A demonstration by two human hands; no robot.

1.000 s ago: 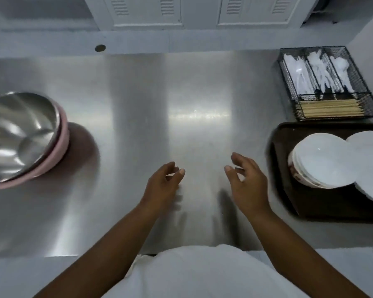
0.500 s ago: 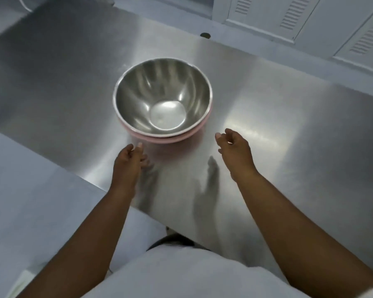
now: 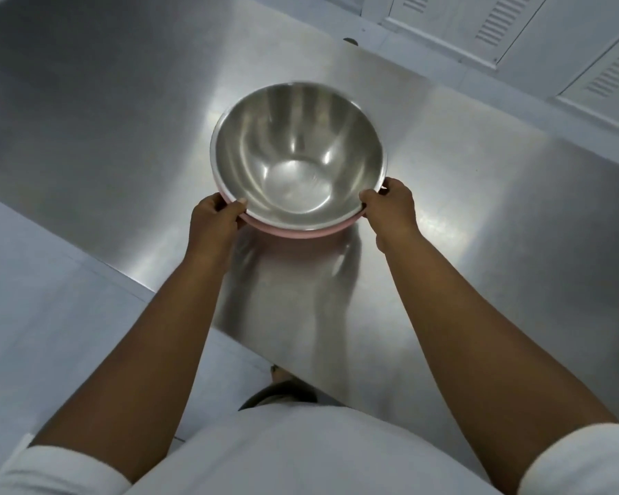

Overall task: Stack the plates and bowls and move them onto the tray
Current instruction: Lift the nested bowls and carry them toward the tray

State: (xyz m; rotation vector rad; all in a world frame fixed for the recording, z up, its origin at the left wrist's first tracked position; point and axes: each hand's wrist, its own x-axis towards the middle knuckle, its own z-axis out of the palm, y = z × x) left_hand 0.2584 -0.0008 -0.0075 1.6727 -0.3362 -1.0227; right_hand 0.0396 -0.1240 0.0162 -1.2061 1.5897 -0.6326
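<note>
A shiny steel bowl [image 3: 297,155] sits nested inside a pink bowl [image 3: 293,231], of which only the near rim shows. The stack is at the middle of the steel counter [image 3: 461,194]. My left hand [image 3: 213,223] grips the stack's near-left rim, thumb over the steel edge. On the near-right rim my right hand [image 3: 390,209] holds the same stack. Whether the stack rests on the counter or is lifted off it I cannot tell. The tray and plates are out of view.
White louvred cabinet doors [image 3: 515,26] run along the far right behind the counter. The counter's near edge [image 3: 229,334] crosses diagonally in front of my body, with pale floor [image 3: 51,298] to the left.
Both hands reached forward from open above the counter and closed on the stacked bowls' rim. My view turned left, so the tray and plates left the picture.
</note>
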